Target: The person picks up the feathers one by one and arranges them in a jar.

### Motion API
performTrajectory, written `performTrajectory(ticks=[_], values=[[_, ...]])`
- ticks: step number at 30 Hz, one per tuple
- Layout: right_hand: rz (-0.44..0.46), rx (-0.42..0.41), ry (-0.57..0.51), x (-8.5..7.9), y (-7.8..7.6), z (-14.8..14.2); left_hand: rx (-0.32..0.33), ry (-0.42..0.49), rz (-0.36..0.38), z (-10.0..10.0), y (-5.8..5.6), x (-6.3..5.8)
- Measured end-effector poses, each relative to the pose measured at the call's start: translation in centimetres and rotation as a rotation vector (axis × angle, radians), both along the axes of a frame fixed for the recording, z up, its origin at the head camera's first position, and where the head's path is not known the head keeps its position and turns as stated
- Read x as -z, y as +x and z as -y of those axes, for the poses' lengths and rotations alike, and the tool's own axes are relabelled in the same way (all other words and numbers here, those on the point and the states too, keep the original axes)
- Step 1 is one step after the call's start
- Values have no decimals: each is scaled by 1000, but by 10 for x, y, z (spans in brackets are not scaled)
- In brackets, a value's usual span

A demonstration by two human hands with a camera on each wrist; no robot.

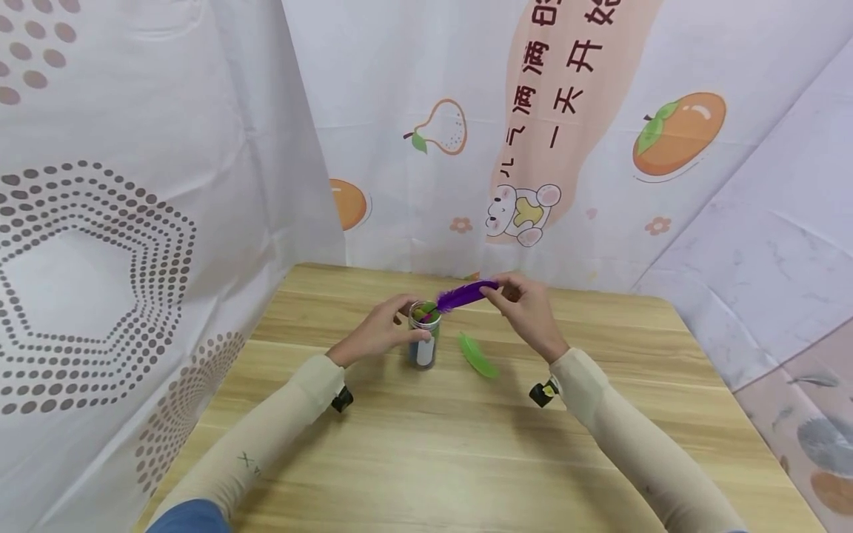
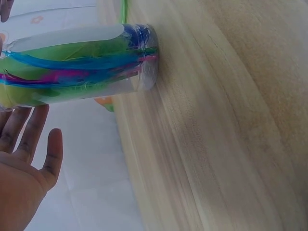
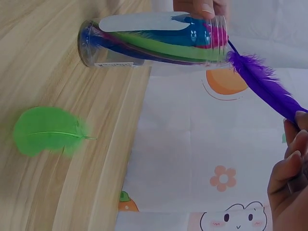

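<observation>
A clear jar [image 1: 423, 348] stands upright on the table, with blue, green and pink feathers [image 2: 77, 67] inside and a white label on its side. My left hand [image 1: 381, 329] holds it near the rim, thumb in front and fingers around the far side. Between the thumb and fingers of my right hand [image 1: 528, 309] is the tip of a purple feather [image 1: 463, 296]. Its quill points down to the left and enters the jar's mouth, as the right wrist view also shows. A light green feather [image 1: 477, 357] lies on the wood just right of the jar.
The wooden table [image 1: 426, 459] ends at a printed white curtain [image 1: 400, 66] close behind the jar. Another patterned cloth [image 1: 220, 185] hangs along the left edge. Each wrist wears a small black camera, and the sleeves are beige.
</observation>
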State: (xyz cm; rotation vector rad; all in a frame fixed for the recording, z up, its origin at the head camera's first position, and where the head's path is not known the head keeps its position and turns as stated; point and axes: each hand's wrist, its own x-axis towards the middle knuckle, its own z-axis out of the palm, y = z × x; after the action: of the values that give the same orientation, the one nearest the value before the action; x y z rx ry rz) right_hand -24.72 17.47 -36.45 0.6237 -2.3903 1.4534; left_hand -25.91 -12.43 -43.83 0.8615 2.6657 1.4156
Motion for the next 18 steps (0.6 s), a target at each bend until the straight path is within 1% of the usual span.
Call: performTrajectory(ticks=[3,6,11,18], values=[[-28,-1,28,4,-3,4,-1,-7,3,2,0,-1],[-54,-20,51,6,-4,5,-4,-5,16,2,1,0],[-128,-89,111,5,-4,10,-11,1,22,2,0,1],[-236,-187,238,5,-8,18,8,13,3,2,-2,2]])
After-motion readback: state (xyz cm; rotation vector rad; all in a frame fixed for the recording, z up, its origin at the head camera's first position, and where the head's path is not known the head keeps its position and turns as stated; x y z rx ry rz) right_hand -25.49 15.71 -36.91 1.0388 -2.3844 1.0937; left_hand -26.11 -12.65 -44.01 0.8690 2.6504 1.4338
